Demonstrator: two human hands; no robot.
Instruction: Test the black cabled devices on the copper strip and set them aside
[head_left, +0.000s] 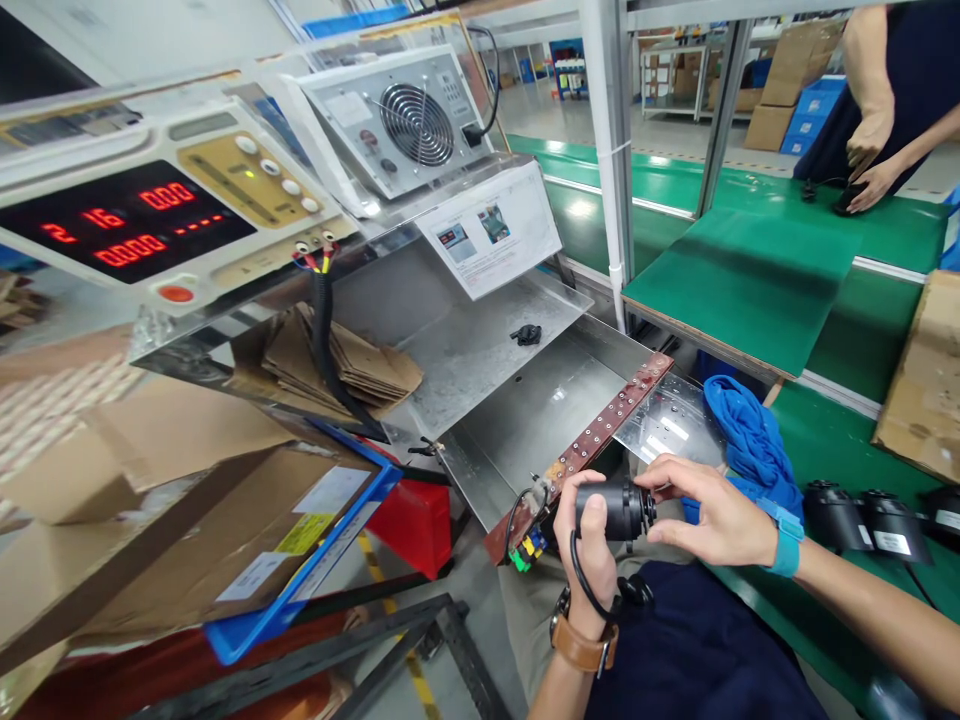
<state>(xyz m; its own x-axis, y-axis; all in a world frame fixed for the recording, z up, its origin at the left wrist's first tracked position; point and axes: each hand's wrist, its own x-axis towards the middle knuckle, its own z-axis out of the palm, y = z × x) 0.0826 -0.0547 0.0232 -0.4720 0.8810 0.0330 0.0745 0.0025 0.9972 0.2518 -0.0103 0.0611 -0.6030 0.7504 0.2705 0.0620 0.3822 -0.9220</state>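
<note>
My left hand [589,550] is wrapped round a black cylindrical device [619,512] whose exact kind I cannot tell. The device lies sideways, with a black cable [581,575] looping down past my wrist. At its right end, the thumb and fingers of my right hand [709,510] grip the stepped end piece. Just left of my left hand, wires with green, blue and yellow connectors [529,548] hang at the near end of a reddish-brown strip [600,430] dotted with screws. Similar black devices [836,515] stand on the green bench to my right.
A meter with red digits [127,220] and a grey box with a fan grille [416,122] stand on the upper shelf. A metal tray [517,420], blue cloth [750,430] and cardboard in a blue bin [300,605] lie around. Across the green bench [750,280], another person's hands [874,175] hold something black.
</note>
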